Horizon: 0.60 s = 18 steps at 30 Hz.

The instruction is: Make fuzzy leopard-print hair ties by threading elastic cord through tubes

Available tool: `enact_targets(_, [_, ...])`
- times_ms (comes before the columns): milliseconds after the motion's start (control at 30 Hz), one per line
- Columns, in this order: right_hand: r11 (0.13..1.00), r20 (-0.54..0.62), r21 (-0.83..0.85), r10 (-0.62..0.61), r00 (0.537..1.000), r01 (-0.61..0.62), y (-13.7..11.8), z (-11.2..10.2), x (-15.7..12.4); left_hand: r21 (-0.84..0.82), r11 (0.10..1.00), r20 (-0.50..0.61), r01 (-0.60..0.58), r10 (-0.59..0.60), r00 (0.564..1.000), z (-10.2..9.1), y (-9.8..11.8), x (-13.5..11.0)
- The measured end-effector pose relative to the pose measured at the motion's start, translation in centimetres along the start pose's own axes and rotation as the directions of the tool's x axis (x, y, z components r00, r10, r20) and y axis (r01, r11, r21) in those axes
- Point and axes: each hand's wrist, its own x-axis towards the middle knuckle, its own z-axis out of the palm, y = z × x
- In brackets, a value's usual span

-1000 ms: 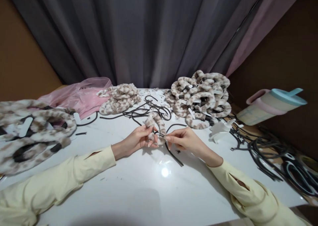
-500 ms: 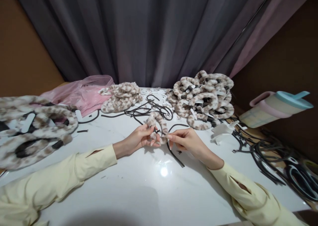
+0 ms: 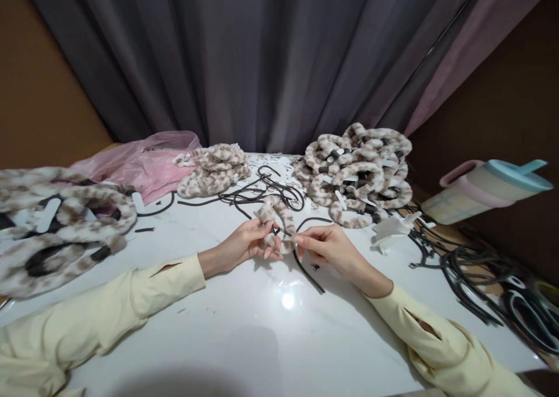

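Note:
My left hand (image 3: 250,244) is closed on the end of a furry leopard-print sleeve (image 3: 278,215) that curves up over the white table (image 3: 262,327). My right hand (image 3: 325,244) pinches a thin black headband (image 3: 305,272) just where it enters the sleeve's open end. The band's free end lies on the table below my right hand. Both hands meet at the table's middle, fingertips nearly touching.
A heap of covered furry headbands (image 3: 358,173) sits at the back right, a smaller pile of sleeves (image 3: 213,169) at the back middle, more covered bands (image 3: 56,228) at the left. Loose black bands (image 3: 476,269), a pink bag (image 3: 140,164), a white clip (image 3: 391,229) and a lidded jug (image 3: 484,190) lie around.
Almost nothing differs; the hands hold the same grips and the view has shifted slightly.

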Motion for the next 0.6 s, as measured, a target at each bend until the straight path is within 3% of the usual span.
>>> enact_targets(267, [0.999,-0.004,-0.048,-0.015,1.0,0.015,0.3,-0.2,0.1,0.023,1.0,0.009,0.006,-0.006,1.0,0.2,0.0,-0.2])
enact_targets(600, [0.997,0.004,-0.015,0.07,0.998,-0.07,0.2,-1.0,0.1,0.021,1.0,-0.019,-0.014,0.014,1.0,0.3,0.1,-0.1])
